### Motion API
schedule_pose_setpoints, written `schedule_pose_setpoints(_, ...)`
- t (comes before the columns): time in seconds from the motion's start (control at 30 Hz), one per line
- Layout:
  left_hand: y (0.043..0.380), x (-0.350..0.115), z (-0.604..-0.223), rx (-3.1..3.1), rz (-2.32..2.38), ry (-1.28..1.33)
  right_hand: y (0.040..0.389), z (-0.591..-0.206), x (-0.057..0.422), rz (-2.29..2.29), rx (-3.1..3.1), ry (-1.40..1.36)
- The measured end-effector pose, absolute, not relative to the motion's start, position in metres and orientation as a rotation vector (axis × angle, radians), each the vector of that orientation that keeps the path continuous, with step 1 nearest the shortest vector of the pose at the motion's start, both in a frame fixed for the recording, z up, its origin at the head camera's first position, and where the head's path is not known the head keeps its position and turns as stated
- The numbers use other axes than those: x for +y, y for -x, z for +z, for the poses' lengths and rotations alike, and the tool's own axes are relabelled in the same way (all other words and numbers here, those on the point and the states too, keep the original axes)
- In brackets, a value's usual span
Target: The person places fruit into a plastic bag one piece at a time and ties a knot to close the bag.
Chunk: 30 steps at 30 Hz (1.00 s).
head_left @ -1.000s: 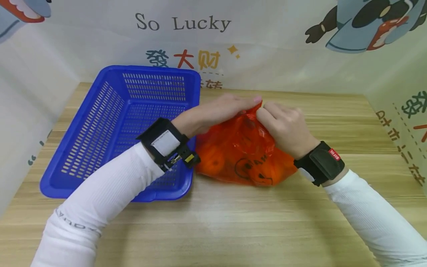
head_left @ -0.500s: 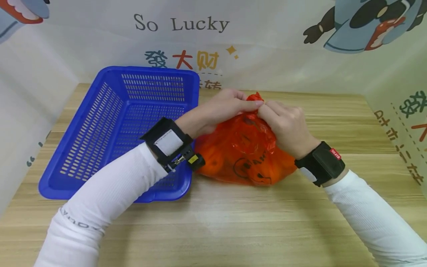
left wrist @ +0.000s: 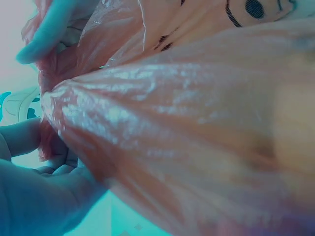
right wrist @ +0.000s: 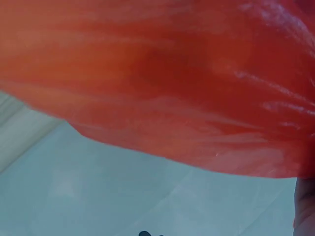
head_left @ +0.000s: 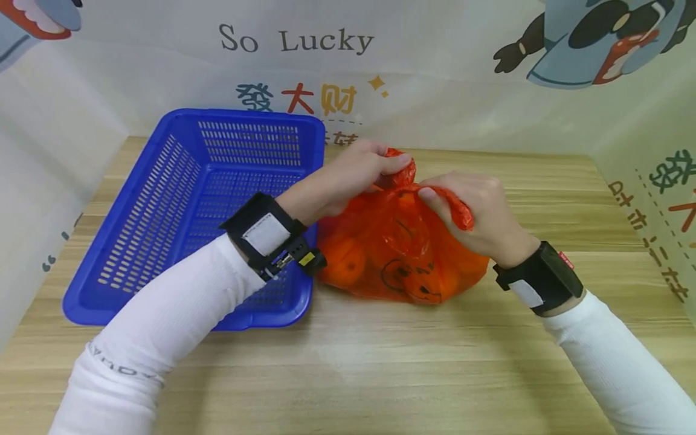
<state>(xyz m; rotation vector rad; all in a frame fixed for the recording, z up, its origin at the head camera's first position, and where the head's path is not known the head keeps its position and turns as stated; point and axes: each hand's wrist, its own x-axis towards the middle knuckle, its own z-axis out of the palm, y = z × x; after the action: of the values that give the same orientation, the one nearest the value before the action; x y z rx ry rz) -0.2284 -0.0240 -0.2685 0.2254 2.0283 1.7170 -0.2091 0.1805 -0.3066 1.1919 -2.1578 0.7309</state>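
A thin red plastic bag (head_left: 405,241) with a black printed face sits on the table, and round orange shapes show through its film. My left hand (head_left: 361,172) pinches one gathered end of the bag's top between thumb and fingers. On the other side, my right hand (head_left: 473,211) grips a second twisted end, which sticks out past the thumb. Between the hands the bag's neck is drawn together. In the left wrist view the film (left wrist: 147,123) stretches taut from the gathered neck. The right wrist view is mostly filled by the bag's side (right wrist: 157,88); only a sliver of hand shows.
A blue perforated plastic basket (head_left: 318,181) stands left of the bag, under my left forearm, with no contents visible. The wooden table (head_left: 380,368) extends in front. A printed white backdrop (head_left: 435,109) encloses the back and sides.
Both hands were together at the bag's top; now they have drawn apart, left hand leftward and right hand rightward, each with an end of the bag. The basket has stayed put.
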Motion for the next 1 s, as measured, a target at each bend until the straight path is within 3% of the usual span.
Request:
schedule_pose_setpoints(0.23,0.222,-0.025,-0.26,2.067,1.687,-0.304,0.209,-0.292,0.182,0.967,-2.133,-1.05)
schedule_pose_setpoints(0.47,0.206,-0.024,-0.24,2.655,1.217,-0.762,0.203,-0.265,0.179,1.443,-2.362,-0.916)
schedule_pose_setpoints(0.77,0.203,-0.032,-0.234,2.829,0.998,-1.143,0.211,-0.252,0.196,1.889,-2.405,-1.16)
schedule_pose_setpoints(1.0,0.206,-0.045,-0.238,2.898,0.983,-1.04,0.209,-0.255,0.212,1.846,-2.549,-1.164)
